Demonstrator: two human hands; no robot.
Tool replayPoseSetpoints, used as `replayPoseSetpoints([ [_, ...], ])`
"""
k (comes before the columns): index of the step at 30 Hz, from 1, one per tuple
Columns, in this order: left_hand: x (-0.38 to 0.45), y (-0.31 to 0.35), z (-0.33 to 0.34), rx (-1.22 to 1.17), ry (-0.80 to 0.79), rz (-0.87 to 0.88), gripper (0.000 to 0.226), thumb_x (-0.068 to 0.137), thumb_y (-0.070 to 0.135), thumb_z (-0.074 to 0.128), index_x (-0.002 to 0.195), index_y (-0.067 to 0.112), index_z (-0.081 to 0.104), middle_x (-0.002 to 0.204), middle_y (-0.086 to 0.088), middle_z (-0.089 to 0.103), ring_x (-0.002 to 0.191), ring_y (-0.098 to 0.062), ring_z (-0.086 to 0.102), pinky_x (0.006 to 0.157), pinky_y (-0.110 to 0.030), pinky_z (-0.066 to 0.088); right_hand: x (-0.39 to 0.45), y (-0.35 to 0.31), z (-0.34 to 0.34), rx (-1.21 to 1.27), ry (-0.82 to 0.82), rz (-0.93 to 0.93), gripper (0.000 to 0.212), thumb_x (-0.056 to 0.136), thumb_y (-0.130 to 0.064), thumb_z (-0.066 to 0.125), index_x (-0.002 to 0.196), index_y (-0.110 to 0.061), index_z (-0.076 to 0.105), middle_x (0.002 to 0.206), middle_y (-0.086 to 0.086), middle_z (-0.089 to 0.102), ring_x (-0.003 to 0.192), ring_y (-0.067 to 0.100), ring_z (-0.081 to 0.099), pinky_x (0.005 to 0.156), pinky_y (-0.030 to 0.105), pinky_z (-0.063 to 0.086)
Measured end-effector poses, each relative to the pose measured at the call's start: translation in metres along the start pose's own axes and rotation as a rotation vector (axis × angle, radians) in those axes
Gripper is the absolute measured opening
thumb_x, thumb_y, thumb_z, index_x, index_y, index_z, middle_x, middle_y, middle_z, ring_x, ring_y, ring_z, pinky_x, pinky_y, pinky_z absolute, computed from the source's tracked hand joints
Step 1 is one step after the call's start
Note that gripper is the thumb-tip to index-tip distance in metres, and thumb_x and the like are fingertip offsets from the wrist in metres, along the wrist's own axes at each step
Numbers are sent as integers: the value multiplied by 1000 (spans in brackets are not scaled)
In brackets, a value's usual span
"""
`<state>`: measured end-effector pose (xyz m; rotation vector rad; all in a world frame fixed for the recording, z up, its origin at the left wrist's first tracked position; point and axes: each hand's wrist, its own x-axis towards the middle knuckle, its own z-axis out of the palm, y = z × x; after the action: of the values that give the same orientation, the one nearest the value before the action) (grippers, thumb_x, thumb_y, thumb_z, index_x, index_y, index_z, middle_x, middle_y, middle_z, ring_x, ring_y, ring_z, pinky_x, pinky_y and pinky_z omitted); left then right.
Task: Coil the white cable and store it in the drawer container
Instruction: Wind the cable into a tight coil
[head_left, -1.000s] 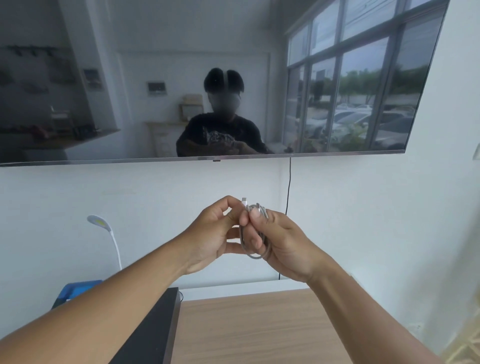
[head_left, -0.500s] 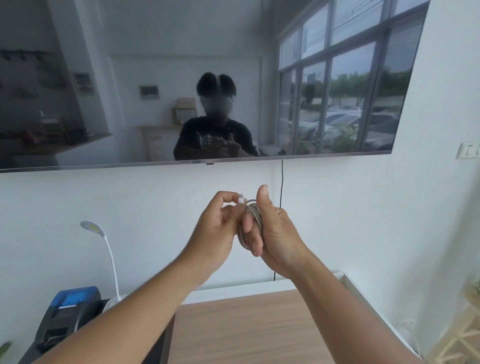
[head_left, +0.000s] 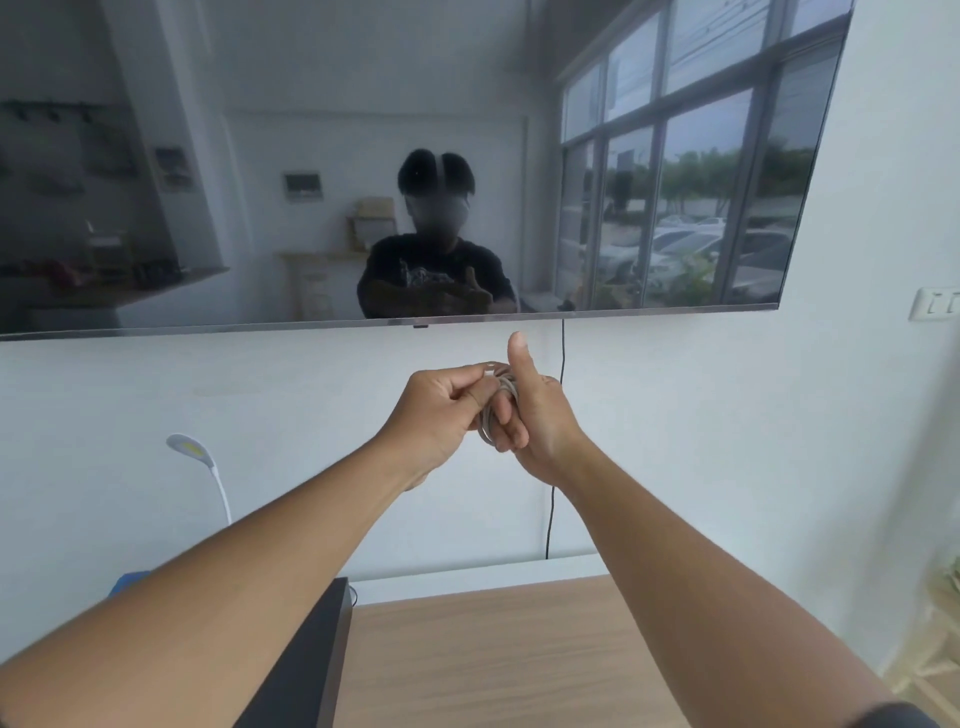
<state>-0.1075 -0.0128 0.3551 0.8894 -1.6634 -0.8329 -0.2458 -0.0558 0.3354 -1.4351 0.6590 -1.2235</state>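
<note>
Wall-mounted screen behind, wooden bench below. White cable coiled, looped on right hand fingers, thumb raised; left hand pinches its end. Drawer container unseen; storing remains.

This looks like a small office or shop room. A big dark screen hangs on a white wall, and a thin black wire runs down from it. Under it stands a wooden desk. A white bendy lamp stands at the left, next to a blue thing that is mostly hidden. A white switch plate sits on the wall at the right. The screen works like a mirror: it shows tall windows with parked cars and trees outside, a long counter, and a small wooden shelf.
</note>
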Motion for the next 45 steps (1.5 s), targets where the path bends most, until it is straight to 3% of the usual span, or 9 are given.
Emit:
replayPoseSetpoints([
  [6,-10,14,-12,-47,-199,41,39,110,21,46,89,-1,71,89,-35,72,76,-42,74,91,-49,58,-19,-18,-3,-22,-209,-20,87,92,-81,42,43,-10,40,30,7,31,40,24,46,64,26,54],
  [11,-20,44,-15,-59,-340,149,35,109,14,47,89,-9,65,92,-35,73,82,-51,72,89,-45,56,-35,-48,-3,-129,-283,-77,88,92,-83,34,44,-11,49,29,5,34,38,25,50,68,28,56],
  [15,-21,59,-9,-27,-274,262,33,106,9,54,83,-12,66,83,-32,74,72,-49,72,81,-44,58,-37,-66,-7,-156,-287,-105,97,91,-86,24,44,-8,55,30,6,39,38,27,51,72,32,58],
  [19,-17,54,3,62,-115,334,36,106,15,57,78,-7,67,75,-20,76,66,-43,73,80,-47,60,-33,-66,-9,-138,-162,-132,99,89,-88,17,40,-10,53,29,6,38,37,26,52,57,27,54],
  [24,-7,17,14,95,80,186,37,104,19,59,73,2,70,73,-19,73,71,-45,70,85,-59,57,-22,-33,2,-56,165,-100,90,95,-80,32,35,-14,47,31,5,36,38,22,42,48,27,42],
  [29,-7,-11,28,137,228,12,17,96,31,70,101,22,83,99,1,80,93,-30,75,88,-52,60,-19,-11,-2,-19,404,30,82,100,-68,44,34,-19,48,36,7,41,35,19,42,41,23,36],
  [33,-7,-12,32,83,238,-29,18,97,30,70,102,19,83,97,3,82,93,-29,76,85,-46,63,-22,-14,-5,-79,396,63,85,102,-68,35,34,-19,52,38,6,45,37,18,47,42,22,41],
  [39,-6,-12,27,-20,291,-88,18,99,24,68,100,14,82,94,-10,81,87,-30,78,73,-37,65,-32,-15,-11,-104,199,41,72,108,-57,27,58,-17,60,54,3,53,72,32,42,74,46,35],
  [45,-9,-16,27,-69,323,-82,21,100,25,67,86,25,82,78,-11,76,67,-16,71,62,-28,63,-45,-15,-20,-317,108,-12,39,110,-40,39,91,-16,63,75,-9,56,74,13,50,80,34,43],
])
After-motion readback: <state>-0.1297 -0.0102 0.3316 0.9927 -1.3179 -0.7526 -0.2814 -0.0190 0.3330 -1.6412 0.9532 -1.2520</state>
